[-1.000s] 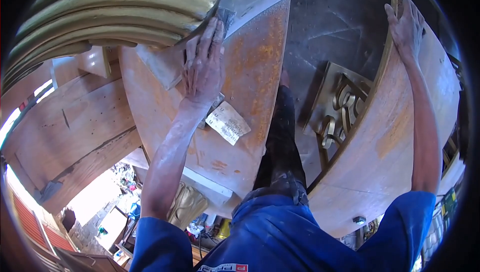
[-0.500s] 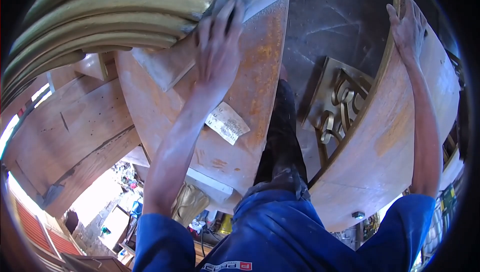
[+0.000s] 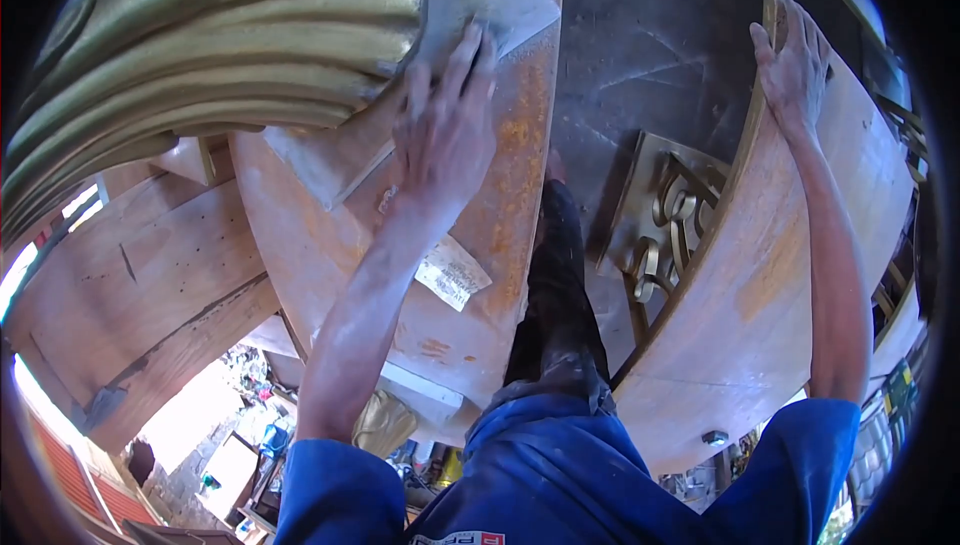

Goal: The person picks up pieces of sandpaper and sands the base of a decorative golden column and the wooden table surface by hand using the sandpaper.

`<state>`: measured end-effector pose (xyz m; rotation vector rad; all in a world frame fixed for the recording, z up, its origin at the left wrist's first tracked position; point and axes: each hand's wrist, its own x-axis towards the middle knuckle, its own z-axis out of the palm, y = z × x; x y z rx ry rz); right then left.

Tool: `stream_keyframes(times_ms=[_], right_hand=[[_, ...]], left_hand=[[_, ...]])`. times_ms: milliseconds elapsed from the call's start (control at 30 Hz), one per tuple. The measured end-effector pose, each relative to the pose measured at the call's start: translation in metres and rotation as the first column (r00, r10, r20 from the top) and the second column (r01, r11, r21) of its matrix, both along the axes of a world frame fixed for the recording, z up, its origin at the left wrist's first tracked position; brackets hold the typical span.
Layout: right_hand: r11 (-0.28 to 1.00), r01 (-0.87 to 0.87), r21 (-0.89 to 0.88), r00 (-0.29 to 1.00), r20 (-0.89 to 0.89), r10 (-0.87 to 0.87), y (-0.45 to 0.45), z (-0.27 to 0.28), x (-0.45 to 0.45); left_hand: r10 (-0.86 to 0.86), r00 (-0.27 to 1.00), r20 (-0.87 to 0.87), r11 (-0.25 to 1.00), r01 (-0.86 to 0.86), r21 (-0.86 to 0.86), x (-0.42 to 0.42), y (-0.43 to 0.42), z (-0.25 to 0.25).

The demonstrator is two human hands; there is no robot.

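Observation:
My left hand (image 3: 445,140) lies on the pale grey base (image 3: 515,0) beside a gold-painted fluted carving (image 3: 260,40). Its fingers are stretched out and somewhat blurred; whether anything is under them is hidden. My right hand (image 3: 795,70) is hooked over the upper end of a curved wooden panel (image 3: 770,265), thumb on one side and fingers on the other. Below my left forearm, a torn piece of paper with printed letters (image 3: 458,275), apparently sandpaper, rests on the worn wooden board (image 3: 515,195) that carries the base.
Gold scrollwork on a flat plate (image 3: 665,210) sits between the board and the curved panel, above a dark scratched surface (image 3: 650,45). Wooden boards (image 3: 150,285) stand at the left. Cluttered ground (image 3: 225,465) shows at lower left.
The view has shifted slightly, lowering the carving in the picture. My left hand has slid a little along the base toward me, its fingers closer together. My right hand keeps its hold on the panel.

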<state>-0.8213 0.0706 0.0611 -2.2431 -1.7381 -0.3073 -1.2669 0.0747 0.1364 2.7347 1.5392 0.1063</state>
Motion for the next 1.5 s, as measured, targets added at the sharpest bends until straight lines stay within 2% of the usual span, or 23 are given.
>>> stream_keyframes(times_ms=[167, 333, 500, 667, 833, 900, 1167, 1200, 1333, 1500], right_hand=[[1.0, 0.022, 0.009, 1.0, -0.004, -0.022, -0.001, 0.0, -0.002], [0.999, 0.048, 0.008, 0.999, 0.003, -0.048, 0.0, 0.004, -0.008], [1.0, 0.017, 0.007, 1.0, -0.009, -0.017, -0.002, 0.003, -0.005], [0.998, 0.064, -0.011, 0.998, 0.003, -0.064, -0.001, 0.006, -0.012], [0.999, 0.033, 0.009, 0.999, -0.032, -0.032, -0.002, 0.005, -0.01], [0.999, 0.037, 0.027, 0.999, -0.024, -0.037, 0.009, 0.009, -0.01], [0.999, 0.044, -0.006, 0.999, -0.022, -0.044, -0.001, 0.008, -0.013], [0.999, 0.046, 0.002, 0.999, -0.024, -0.046, 0.003, 0.009, -0.012], [0.998, 0.055, 0.011, 0.998, -0.02, -0.055, -0.002, 0.006, -0.014], [0.999, 0.047, 0.014, 0.998, -0.029, -0.047, -0.001, 0.005, -0.013]], left_hand=[[0.05, 0.987, 0.152, 0.998, -0.053, 0.017, 0.036, 0.063, -0.004], [-0.014, 0.998, 0.06, 1.0, 0.016, -0.023, 0.004, 0.007, -0.01], [0.114, 0.992, 0.052, 0.993, -0.114, -0.009, 0.042, 0.074, 0.002], [0.092, 0.992, 0.09, 0.995, -0.096, 0.034, 0.026, 0.016, -0.009], [0.132, 0.975, 0.179, 0.991, -0.125, -0.048, 0.048, 0.076, 0.0], [0.129, 0.974, 0.185, 0.992, -0.127, -0.025, 0.054, 0.086, 0.002], [0.172, 0.968, 0.181, 0.985, -0.171, -0.026, 0.053, 0.064, -0.002], [0.168, 0.969, 0.181, 0.986, -0.168, -0.017, 0.051, 0.065, -0.005], [-0.032, 0.957, 0.288, 0.983, -0.022, 0.182, 0.034, 0.044, -0.032], [0.126, 0.96, 0.248, 0.991, -0.131, 0.003, 0.048, 0.048, -0.016]])
